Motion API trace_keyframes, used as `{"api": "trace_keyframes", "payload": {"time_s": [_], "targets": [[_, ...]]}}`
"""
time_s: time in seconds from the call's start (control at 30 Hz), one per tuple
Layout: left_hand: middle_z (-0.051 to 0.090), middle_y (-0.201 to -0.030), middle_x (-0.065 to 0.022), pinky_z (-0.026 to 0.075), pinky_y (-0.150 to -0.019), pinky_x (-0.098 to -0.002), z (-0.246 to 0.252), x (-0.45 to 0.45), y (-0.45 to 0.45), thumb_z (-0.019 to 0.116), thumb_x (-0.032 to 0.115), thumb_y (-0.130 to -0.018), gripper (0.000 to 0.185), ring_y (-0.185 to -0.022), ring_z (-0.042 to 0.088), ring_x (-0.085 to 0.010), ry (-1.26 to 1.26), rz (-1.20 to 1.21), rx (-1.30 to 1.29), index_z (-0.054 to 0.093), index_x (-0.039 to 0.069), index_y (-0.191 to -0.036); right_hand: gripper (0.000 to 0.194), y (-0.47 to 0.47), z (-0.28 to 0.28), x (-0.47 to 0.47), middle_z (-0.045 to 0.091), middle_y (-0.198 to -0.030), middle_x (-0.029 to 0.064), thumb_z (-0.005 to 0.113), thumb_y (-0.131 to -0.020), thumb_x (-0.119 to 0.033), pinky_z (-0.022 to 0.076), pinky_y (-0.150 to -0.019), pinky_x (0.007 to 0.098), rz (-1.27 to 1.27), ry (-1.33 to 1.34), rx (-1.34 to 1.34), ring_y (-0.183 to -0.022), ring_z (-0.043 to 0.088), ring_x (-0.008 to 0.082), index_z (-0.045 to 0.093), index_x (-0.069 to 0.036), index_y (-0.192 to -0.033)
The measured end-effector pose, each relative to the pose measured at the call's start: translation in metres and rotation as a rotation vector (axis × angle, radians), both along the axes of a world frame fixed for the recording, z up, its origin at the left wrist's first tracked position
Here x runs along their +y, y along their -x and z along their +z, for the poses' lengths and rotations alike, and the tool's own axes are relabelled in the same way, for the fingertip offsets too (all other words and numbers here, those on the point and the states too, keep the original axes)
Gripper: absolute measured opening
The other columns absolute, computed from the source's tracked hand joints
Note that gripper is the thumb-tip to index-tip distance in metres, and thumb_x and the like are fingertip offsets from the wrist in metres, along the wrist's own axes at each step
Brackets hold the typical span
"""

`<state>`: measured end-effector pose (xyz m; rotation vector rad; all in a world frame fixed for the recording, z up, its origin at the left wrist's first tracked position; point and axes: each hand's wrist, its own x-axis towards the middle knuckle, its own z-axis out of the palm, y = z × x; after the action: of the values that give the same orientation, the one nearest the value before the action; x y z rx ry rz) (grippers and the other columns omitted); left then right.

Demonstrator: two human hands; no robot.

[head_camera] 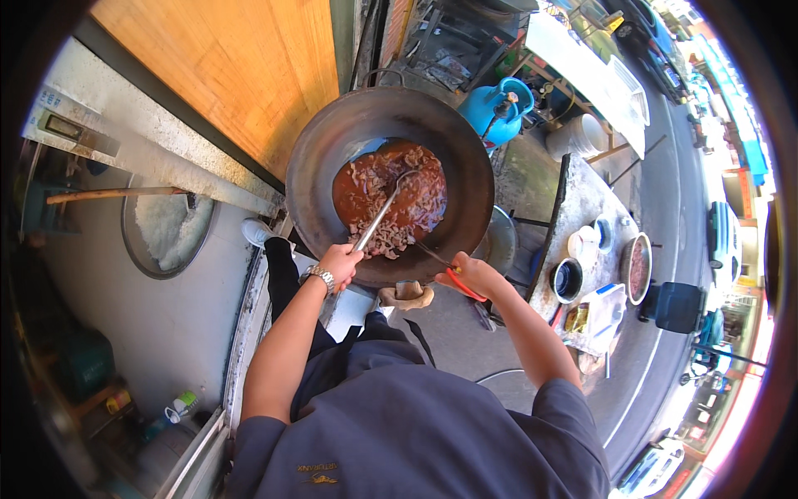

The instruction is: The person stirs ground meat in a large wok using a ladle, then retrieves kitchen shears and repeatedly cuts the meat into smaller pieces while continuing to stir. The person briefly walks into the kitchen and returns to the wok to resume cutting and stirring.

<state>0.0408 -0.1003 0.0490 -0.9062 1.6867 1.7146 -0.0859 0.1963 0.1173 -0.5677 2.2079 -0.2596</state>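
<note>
A large dark metal wok (467, 187) stands before me, with pieces of meat (389, 237) in a reddish-brown sauce (349, 193). My left hand (340, 265), a metal-banded watch on its wrist, grips the handle of a long metal ladle (377, 221), whose head lies in the sauce. My right hand (474, 276) holds red-handled scissors (461, 284) at the wok's near right rim; their blades point in towards the meat. Below the near rim, between my hands, is a folded tan cloth (408, 296).
Right of the wok are a blue gas cylinder (499, 115), a white bucket (576, 137) and a worn table (570, 199) bearing bowls and a plastic container (601, 318). At left, beyond a door sill, a metal basin (146, 265) holds white contents and a wooden-handled tool (118, 194).
</note>
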Motion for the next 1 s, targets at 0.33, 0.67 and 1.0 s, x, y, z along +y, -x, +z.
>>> {"api": "trace_keyframes", "payload": {"time_s": [0.33,0.67,1.0], "targets": [[0.063,-0.083,-0.0149,0.054,-0.064,-0.0509,0.058,-0.038,-0.108,0.059,0.029,-0.093,0.041,-0.073,0.066,-0.0373,1.027,-0.726,0.334,0.055,0.019,-0.134,0.073,0.012,0.000,0.038,0.067,-0.103,0.0293,0.063,-0.083,-0.065,0.0502,-0.091,0.0467,-0.042,-0.145,0.156,-0.105,0.065,0.0402,0.054,-0.001,-0.117],[0.060,-0.081,-0.0138,0.053,-0.059,-0.0476,0.077,-0.080,-0.172,0.061,0.028,-0.093,0.045,-0.070,0.065,-0.0350,1.184,-0.538,0.290,0.056,0.021,-0.137,0.051,0.062,-0.017,-0.046,0.059,-0.128,0.0212,0.059,-0.092,-0.043,0.0465,-0.098,0.0462,0.214,-0.570,0.290,-0.122,0.057,0.0377,0.055,-0.008,-0.128],[0.066,-0.075,-0.0195,0.051,-0.063,-0.0393,0.034,-0.034,-0.101,0.066,0.030,-0.089,0.048,-0.068,0.067,-0.0317,0.659,0.153,0.198,0.060,0.005,-0.129,0.040,0.137,-0.125,-0.125,0.064,-0.132,0.0102,0.060,-0.088,-0.029,0.0530,-0.091,0.0396,0.084,-0.590,0.084,-0.121,0.062,0.0266,0.069,-0.009,-0.122]]}}
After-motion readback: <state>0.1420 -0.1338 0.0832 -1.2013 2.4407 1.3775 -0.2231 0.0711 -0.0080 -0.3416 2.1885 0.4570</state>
